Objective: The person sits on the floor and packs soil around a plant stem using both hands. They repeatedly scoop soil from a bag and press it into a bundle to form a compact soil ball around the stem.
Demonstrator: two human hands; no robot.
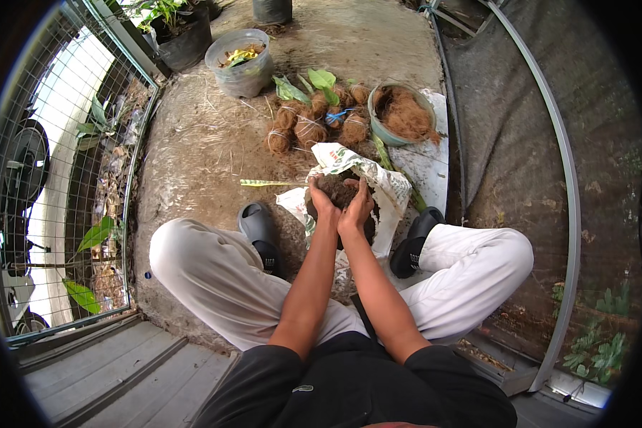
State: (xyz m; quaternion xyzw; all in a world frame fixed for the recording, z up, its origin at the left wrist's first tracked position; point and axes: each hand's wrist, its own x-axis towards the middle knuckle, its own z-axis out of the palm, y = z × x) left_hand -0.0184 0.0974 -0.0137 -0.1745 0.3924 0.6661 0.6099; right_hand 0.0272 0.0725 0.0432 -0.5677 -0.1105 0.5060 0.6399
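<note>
Both my hands cup a clump of dark soil over an opened white plastic sack between my feet. My left hand holds the clump's left side, and my right hand curves round its right side with the fingers bent inward. The wrists touch or nearly touch. More dark soil lies in the sack below. A striped leaf sticks out to the left of my left hand; its inner end is hidden. A longer green leaf lies along the sack's right side.
Beyond the sack sit several string-tied coconut-fibre balls, some with leaves. A green pot of loose fibre stands to their right, a clear plastic pot to their left. Black plant pots are farther back. Wire mesh borders the left, dark netting the right.
</note>
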